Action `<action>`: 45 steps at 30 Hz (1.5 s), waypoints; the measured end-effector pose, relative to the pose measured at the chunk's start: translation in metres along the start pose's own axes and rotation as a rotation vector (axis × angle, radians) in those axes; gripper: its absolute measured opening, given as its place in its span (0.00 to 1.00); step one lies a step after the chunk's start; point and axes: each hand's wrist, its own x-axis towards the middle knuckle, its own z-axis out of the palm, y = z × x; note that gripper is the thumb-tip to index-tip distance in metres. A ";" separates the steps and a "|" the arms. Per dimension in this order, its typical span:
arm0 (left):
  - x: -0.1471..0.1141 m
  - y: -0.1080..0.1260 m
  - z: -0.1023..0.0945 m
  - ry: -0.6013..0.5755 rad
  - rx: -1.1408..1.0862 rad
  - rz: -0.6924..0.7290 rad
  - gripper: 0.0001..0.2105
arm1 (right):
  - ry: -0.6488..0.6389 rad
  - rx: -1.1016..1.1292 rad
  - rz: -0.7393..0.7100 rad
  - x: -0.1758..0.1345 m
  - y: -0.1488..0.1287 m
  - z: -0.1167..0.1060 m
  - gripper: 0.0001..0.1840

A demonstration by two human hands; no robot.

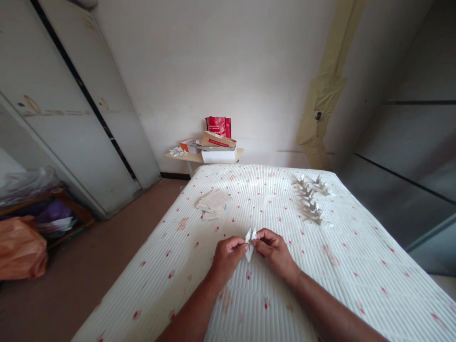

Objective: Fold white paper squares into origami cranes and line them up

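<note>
"Looking down, what is the left hand [228, 251] doing?"

"It pinches one side of a small, narrow, white folded-paper piece [248, 253] between thumb and fingertips. The right hand [274, 248] pinches the other side in much the same way, so the piece sits between the two."

"Which way does it point?"

"Two slim points stand away from the person with a split between them, and a single tip points back toward the person."

"And underneath?"

"A white, ribbed, red-dotted bed cover [270, 304] spreads below both hands and out to either side of them."

"Anything near?"

"Ahead of the left hand, slightly to its left, lies a loose, fanned pile of flat, pale paper sheets [213, 203]. Ahead of the right hand and to its right is a crowded group of pointed, greyish-white folded-paper figures [310, 202]."

"Farther out?"

"Well ahead of both hands, past the far edge of the cover, a small, tan-topped surface [194, 157] carries a white, oblong box [219, 156], with a glossy red bag [215, 125] rising behind it. Well to the left of the left hand, low down, is a crumpled orange plastic bag [23, 247]"
</note>
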 end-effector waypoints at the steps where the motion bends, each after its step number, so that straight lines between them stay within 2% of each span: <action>1: 0.000 0.000 0.000 -0.002 -0.013 -0.009 0.12 | 0.001 0.006 0.009 0.000 0.000 0.000 0.17; 13: 0.004 0.008 0.005 -0.019 -0.159 -0.139 0.11 | 0.024 0.030 0.092 0.003 0.000 0.001 0.16; 19: 0.005 0.007 0.006 0.017 -0.221 -0.196 0.11 | 0.036 0.114 0.091 0.006 0.004 0.002 0.14; 24: 0.005 0.007 0.007 0.015 -0.239 -0.193 0.11 | 0.055 0.132 0.075 0.006 0.006 0.002 0.13; 28: 0.004 0.007 0.008 0.030 -0.224 -0.136 0.10 | 0.076 0.174 0.087 0.006 0.007 0.004 0.13; 39: 0.002 0.003 0.012 0.140 0.012 -0.043 0.08 | 0.045 0.195 0.084 0.009 0.008 0.006 0.11; 45: 0.004 0.005 0.008 0.080 -0.204 -0.135 0.08 | 0.015 0.203 0.053 0.010 0.007 0.006 0.11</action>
